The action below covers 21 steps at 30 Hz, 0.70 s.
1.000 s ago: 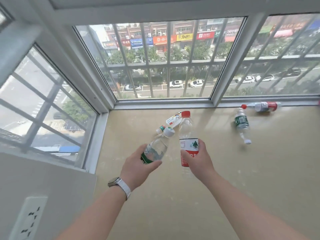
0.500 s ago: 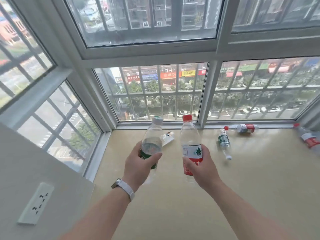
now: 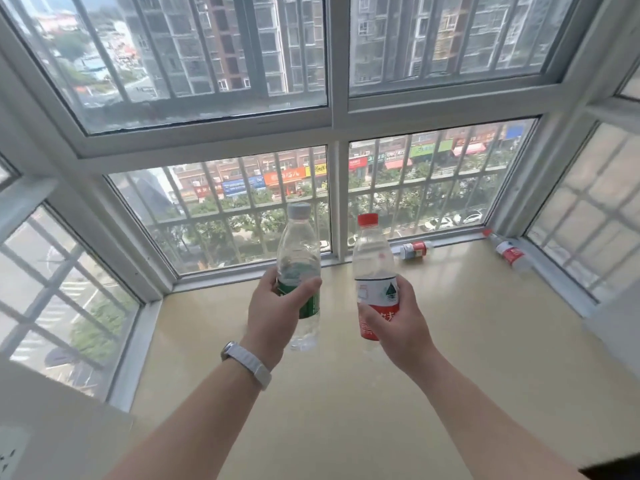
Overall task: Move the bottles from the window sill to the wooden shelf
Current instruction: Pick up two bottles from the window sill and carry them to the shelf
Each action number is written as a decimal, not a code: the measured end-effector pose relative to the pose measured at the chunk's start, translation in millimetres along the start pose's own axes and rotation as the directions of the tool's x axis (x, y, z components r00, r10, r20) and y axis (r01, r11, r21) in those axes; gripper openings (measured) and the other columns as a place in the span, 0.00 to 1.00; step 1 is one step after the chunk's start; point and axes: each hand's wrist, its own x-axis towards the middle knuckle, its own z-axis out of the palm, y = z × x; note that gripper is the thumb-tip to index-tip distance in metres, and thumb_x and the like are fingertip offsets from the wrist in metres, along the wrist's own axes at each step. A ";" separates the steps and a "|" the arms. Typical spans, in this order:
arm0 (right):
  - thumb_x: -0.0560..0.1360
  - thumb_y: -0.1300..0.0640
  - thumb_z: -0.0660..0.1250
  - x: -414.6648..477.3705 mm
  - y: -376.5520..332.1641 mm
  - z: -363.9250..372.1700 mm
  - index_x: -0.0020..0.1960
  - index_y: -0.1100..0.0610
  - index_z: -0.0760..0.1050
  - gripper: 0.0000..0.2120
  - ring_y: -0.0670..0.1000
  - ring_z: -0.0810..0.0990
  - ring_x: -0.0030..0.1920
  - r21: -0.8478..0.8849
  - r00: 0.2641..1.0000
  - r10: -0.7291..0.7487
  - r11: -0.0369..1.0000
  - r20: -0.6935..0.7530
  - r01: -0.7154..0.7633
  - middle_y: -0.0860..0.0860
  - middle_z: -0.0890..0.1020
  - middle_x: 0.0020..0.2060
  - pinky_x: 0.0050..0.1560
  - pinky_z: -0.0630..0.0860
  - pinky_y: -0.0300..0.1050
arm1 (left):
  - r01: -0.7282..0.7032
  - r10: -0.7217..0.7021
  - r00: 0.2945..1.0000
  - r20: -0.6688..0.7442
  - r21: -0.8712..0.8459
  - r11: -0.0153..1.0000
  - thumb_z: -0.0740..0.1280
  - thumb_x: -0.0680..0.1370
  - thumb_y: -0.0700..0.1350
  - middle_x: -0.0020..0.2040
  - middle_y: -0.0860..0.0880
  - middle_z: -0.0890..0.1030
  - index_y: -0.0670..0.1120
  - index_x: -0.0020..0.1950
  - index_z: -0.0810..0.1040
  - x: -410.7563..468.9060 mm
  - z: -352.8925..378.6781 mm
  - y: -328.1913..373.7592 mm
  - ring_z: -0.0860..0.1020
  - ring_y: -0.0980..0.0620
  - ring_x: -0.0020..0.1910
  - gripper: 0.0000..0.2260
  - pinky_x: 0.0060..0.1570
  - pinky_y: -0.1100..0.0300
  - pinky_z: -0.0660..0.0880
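hands (image 3: 273,311) gripping bottles (image 3: 298,258), beige sill (image 3: 346,403)

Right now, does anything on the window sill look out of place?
Yes: two red-label bottles lie on their sides on the window sill, one by the glass, one in the far right corner.

Bright, even daylight through the windows (image 3: 221,209); soft overall blur, wide-angle bending at the edges.

1. The left hand (image 3: 273,311) covers most of the green-label bottle (image 3: 298,258)'s label.
2. The right hand (image 3: 394,323) hides the red-label bottle (image 3: 374,258)'s lower half.
3. Wall socket (image 3: 8,457), lower left, is cut by the edge.
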 end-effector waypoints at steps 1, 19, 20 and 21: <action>0.75 0.62 0.72 -4.9 -1.2 -3.8 0.62 0.47 0.68 0.22 0.38 0.79 0.38 -0.005 1.000 0.004 1.000 -0.030 -0.004 0.51 0.79 0.51 0.33 0.75 0.31 | -0.006 0.006 0.999 0.033 -0.003 1.000 0.77 0.72 0.43 0.44 0.54 0.85 0.53 0.54 0.81 -1.4 4.7 1.7 0.83 0.57 0.43 0.13 0.36 0.68 0.77; 0.73 0.60 0.74 -149.0 -5.5 -71.8 0.65 0.46 0.66 0.26 0.33 0.79 0.46 -0.184 0.802 0.009 0.972 -0.597 -0.148 0.40 0.79 0.51 0.41 0.75 0.29 | 0.055 -0.009 0.874 0.487 -0.080 0.995 0.78 0.70 0.44 0.46 0.54 0.86 0.55 0.52 0.80 -44.3 59.4 -22.1 0.84 0.54 0.46 0.14 0.45 0.59 0.79; 0.73 0.60 0.74 -157.6 -4.2 -78.6 0.65 0.46 0.66 0.26 0.34 0.80 0.46 -0.180 0.783 0.014 0.971 -0.622 -0.160 0.40 0.79 0.51 0.42 0.75 0.30 | 0.062 -0.015 0.859 0.512 -0.074 0.995 0.78 0.70 0.44 0.47 0.53 0.86 0.54 0.53 0.81 -50.6 66.9 -24.5 0.84 0.54 0.46 0.14 0.46 0.58 0.80; 0.73 0.60 0.74 -166.0 -2.7 -84.8 0.65 0.46 0.67 0.27 0.34 0.80 0.46 -0.172 0.766 0.019 0.970 -0.643 -0.169 0.40 0.79 0.51 0.43 0.74 0.32 | 0.068 -0.024 0.842 0.539 -0.062 0.996 0.78 0.70 0.44 0.47 0.53 0.86 0.54 0.53 0.81 -57.6 73.9 -26.7 0.84 0.53 0.46 0.14 0.45 0.58 0.80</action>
